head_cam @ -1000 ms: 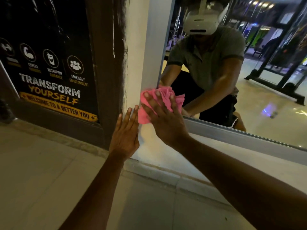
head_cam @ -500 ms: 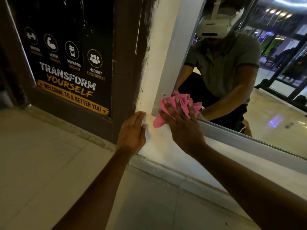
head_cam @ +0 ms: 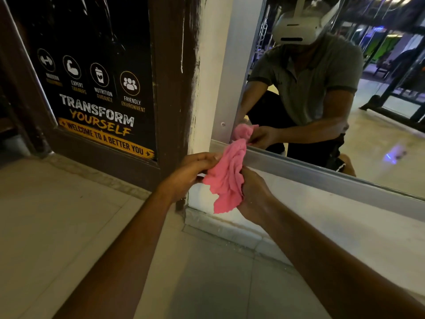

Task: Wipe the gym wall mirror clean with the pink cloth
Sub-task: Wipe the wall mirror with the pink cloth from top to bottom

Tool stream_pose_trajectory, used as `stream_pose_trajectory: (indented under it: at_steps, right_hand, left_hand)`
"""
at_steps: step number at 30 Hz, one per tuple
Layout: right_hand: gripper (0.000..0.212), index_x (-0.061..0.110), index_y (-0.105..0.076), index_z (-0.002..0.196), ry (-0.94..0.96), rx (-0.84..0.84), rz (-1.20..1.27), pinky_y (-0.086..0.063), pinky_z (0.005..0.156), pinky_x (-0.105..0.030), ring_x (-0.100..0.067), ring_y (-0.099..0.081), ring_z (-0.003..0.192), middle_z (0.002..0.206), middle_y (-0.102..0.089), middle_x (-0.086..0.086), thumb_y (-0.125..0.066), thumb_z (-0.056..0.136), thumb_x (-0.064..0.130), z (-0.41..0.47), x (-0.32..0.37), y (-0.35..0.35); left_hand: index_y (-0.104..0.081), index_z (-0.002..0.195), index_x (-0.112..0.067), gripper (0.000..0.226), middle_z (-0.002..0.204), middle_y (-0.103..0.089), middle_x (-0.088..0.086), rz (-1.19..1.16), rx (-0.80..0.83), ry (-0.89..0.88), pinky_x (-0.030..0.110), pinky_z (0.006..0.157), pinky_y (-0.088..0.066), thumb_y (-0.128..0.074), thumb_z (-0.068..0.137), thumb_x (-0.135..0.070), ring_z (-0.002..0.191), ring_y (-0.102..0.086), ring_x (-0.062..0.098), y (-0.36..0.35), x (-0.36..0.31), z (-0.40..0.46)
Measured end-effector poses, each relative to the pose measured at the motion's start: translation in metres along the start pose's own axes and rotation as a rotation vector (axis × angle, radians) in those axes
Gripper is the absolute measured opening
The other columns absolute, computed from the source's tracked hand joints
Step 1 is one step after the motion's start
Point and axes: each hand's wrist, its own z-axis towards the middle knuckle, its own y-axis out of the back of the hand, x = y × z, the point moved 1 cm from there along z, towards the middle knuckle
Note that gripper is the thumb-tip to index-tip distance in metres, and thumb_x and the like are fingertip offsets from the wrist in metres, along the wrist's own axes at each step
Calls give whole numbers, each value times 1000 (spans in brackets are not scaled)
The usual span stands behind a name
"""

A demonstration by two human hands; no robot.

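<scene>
We had the pink cloth (head_cam: 227, 178) bunched between both hands, just below the mirror (head_cam: 379, 139) corner, in front of the silver frame (head_cam: 322, 176). Our left hand (head_cam: 186, 173) pinched its edge from 9 o'clock, fingers curled; thumb tip hidden behind the fabric. Our right hand (head_cam: 253, 196) gripped it from 4 o'clock, fingertips buried in the folds. Cloth top at 12 o'clock hard to separate from its reflection. Poster (head_cam: 96, 88) at 10 o'clock, upper part cut off.
</scene>
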Motion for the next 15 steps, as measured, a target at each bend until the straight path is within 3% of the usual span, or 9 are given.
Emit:
stream_pose_trajectory:
  at_steps: [2, 5, 8, 9, 12, 15]
  right_hand:
    - [42, 3, -64, 98, -82, 11, 51, -61, 73, -32, -19, -73, 77, 97, -65, -17, -35, 121, 22, -2, -1, 2]
    - [54, 9, -68, 126, -91, 161, 140, -54, 103, -51, -34, -70, 110, 130, -69, -21, -40, 114, 54, -6, 3, 12]
    - [91, 20, -65, 142, -88, 322, -7, -55, 109, -61, -33, -73, 123, 146, -69, -15, -51, 83, 88, -15, 10, 19]
    - [89, 23, -66, 141, -58, 292, -127, -61, 102, -58, -31, -74, 123, 142, -72, -11, -61, 79, 87, -18, 12, 21]
    - [47, 20, -72, 135, 106, 170, -325, -67, 87, -40, -25, -76, 120, 132, -78, -2, -76, 98, 47, -21, 13, 27]
    - [34, 11, -75, 131, 209, 116, -345, -66, 98, -50, -27, -75, 121, 130, -77, -5, -71, 106, 34, -21, 15, 28]
  left_hand:
    - [-77, 124, -15, 46, 121, -77, 12, 15, 35, 6, 39, 96, -57, -69, 95, -49, 111, -72, 27, 1, -5, -6]
    - [-77, 98, -19, 19, 104, -77, 2, 27, -1, -4, 38, 92, -56, -75, 93, -37, 102, -71, 24, 0, -13, -8]
    - [-76, 95, -17, 15, 94, -76, -2, -42, -55, 5, 39, 88, -53, -76, 93, -33, 95, -69, 21, 0, -14, -10]
    - [-77, 95, -17, 17, 94, -76, 0, -74, -71, 16, 39, 86, -54, -77, 91, -33, 94, -69, 23, 3, -14, -12]
    - [-74, 111, -10, 22, 102, -75, 8, -124, -133, 60, 40, 85, -58, -76, 97, -27, 100, -69, 31, 10, -17, -19]
    - [-69, 134, -11, 49, 127, -75, 9, -95, -30, 119, 44, 91, -62, -82, 92, -33, 115, -73, 31, 18, -27, -27]
